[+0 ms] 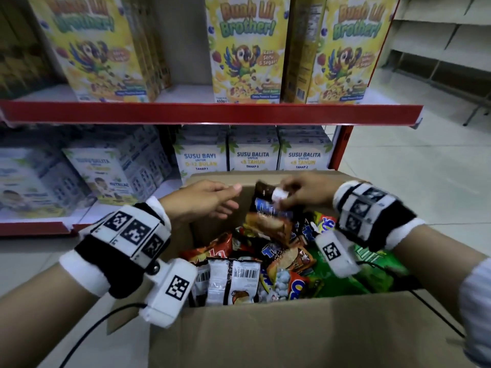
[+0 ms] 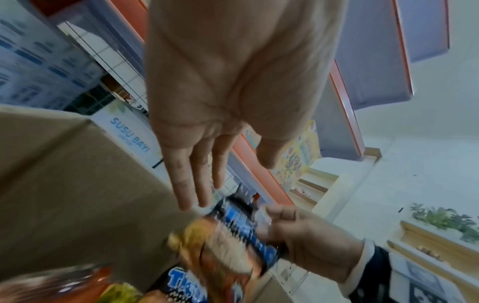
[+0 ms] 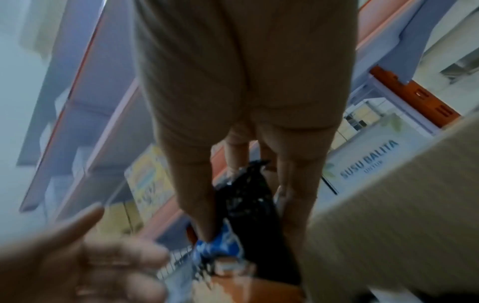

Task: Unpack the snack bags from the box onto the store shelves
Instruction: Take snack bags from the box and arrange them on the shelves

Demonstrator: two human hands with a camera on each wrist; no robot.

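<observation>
An open cardboard box [image 1: 292, 338] in front of me holds several snack bags [image 1: 239, 277]. My right hand [image 1: 295, 193] pinches the top of a dark brown and blue snack bag [image 1: 268, 216] and holds it upright above the box's far side. The same bag [image 2: 233, 235] shows in the left wrist view, gripped from the right. In the right wrist view the fingers [image 3: 197, 205] clamp the bag's black top [image 3: 249, 194]. My left hand [image 1: 212, 200] hovers open, fingers straight, just left of the bag, holding nothing.
A red-edged shelf [image 1: 207, 112] above carries yellow cereal boxes [image 1: 247, 49]. The lower shelf behind the box holds white milk-powder cartons [image 1: 252, 152]. Pale tiled floor [image 1: 425, 168] lies to the right. Cables run from both wrist cameras.
</observation>
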